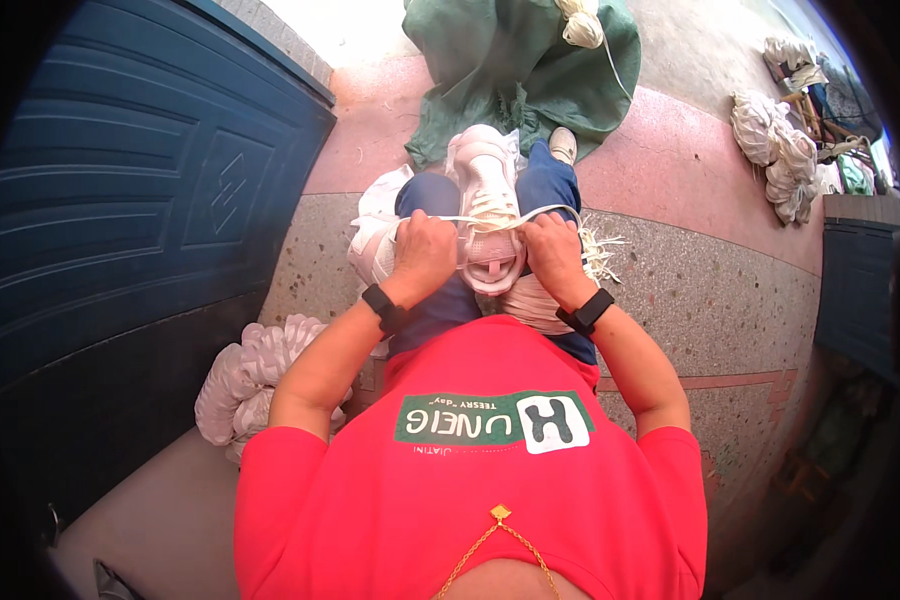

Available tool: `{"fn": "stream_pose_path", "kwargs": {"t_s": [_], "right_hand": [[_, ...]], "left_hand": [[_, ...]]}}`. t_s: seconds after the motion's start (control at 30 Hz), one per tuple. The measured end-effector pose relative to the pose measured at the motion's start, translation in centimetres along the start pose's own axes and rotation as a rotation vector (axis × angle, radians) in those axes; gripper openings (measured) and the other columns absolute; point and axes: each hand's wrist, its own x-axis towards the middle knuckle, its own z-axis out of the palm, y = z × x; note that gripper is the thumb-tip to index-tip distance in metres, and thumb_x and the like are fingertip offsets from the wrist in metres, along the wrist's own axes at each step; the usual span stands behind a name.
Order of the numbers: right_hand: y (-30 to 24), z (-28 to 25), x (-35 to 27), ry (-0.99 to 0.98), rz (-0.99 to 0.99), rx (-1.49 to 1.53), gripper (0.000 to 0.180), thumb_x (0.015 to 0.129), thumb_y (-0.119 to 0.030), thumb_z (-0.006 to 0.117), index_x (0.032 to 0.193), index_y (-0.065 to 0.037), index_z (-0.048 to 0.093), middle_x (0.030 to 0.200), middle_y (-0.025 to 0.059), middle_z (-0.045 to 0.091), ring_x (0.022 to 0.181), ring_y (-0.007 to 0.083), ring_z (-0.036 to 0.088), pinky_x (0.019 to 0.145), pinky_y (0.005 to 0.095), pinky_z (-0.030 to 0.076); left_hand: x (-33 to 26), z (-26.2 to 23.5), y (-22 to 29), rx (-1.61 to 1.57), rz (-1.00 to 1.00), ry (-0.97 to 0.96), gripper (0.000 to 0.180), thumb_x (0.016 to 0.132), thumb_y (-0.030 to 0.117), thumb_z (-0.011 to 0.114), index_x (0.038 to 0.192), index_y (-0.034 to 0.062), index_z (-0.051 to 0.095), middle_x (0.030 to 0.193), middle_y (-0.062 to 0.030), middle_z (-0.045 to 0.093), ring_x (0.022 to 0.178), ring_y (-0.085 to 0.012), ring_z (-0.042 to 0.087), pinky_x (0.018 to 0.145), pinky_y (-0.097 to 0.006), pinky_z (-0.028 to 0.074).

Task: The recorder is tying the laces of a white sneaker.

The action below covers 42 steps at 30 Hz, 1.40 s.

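A pale pink sneaker (494, 245) rests between my knees, its heel opening nearest me. Cream shoelace (487, 222) crosses the upper part of it. My left hand (423, 258) is closed on one stretch of the lace, left of the shoe. On the other side, my right hand (556, 258) is closed on another stretch, which loops up over my right knee. The lace runs between both hands across the shoe. Against my left leg lies another pale shoe (372, 250), partly covered by my hand. Loose cream laces (600, 250) hang beside my right hand.
A green cloth sack (515, 65) lies ahead, with a cream lace bundle (582, 25) on it. A dark blue door (150, 180) stands at the left. Several pale shoes (245, 385) are piled by it. More pale bundles (775, 145) lie at the far right.
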Motion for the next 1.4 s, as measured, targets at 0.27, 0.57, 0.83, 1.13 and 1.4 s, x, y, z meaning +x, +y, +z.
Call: {"fn": "stream_pose_path", "kwargs": {"t_s": [0.27,0.57,0.83,1.13,1.4], "right_hand": [[0.2,-0.4,-0.6,0.070,0.062,0.035,0.017,0.081,-0.025,0.071,0.069,-0.013,0.066,0.078,0.0047,0.061,0.083,0.0264,0.058,0.074,0.0436,0.042],[-0.9,-0.7,-0.7,0.004,0.050,-0.065,0.023,0.083,-0.032,0.073,0.075,-0.011,0.068,0.079,0.0066,0.061,0.086,0.0274,0.057,0.075,0.0442,0.041],[-0.1,0.6,-0.9,-0.028,0.057,0.082,0.010,0.088,-0.017,0.066,0.093,-0.008,0.065,0.081,0.0085,0.061,0.087,0.0290,0.058,0.076,0.0417,0.043],[-2.8,-2.5,1.6,-0.206,-0.228,-0.307,0.010,0.081,-0.013,0.061,0.087,-0.009,0.067,0.091,0.0070,0.061,0.095,0.0244,0.057,0.081,0.0388,0.040],[-0.8,-0.5,1.6,-0.053,-0.093,0.118,0.006,0.085,-0.013,0.063,0.082,-0.010,0.068,0.087,0.0097,0.058,0.092,0.0294,0.057,0.077,0.0429,0.039]], "left_hand": [[0.9,-0.4,1.3,0.099,0.155,-0.015,0.013,0.085,0.015,0.065,0.073,0.0096,0.066,0.075,-0.0073,0.065,0.083,-0.0290,0.058,0.074,-0.044,0.042],[-0.6,0.1,3.1,0.105,0.032,0.114,0.011,0.083,0.020,0.070,0.080,0.0098,0.068,0.075,-0.0049,0.065,0.087,-0.0256,0.058,0.076,-0.043,0.041],[0.6,-0.3,3.8,0.214,0.205,0.013,0.010,0.078,0.015,0.064,0.086,0.0099,0.067,0.076,-0.0063,0.064,0.088,-0.0236,0.059,0.076,-0.041,0.040],[0.9,-1.3,3.3,0.410,0.391,0.061,0.011,0.082,0.019,0.060,0.088,0.0114,0.066,0.100,-0.0077,0.064,0.101,-0.0237,0.056,0.088,-0.044,0.041],[1.9,-1.0,1.4,-0.157,0.297,0.024,0.008,0.086,0.014,0.065,0.086,0.0056,0.066,0.094,-0.0073,0.065,0.094,-0.0234,0.060,0.081,-0.037,0.048]]}}
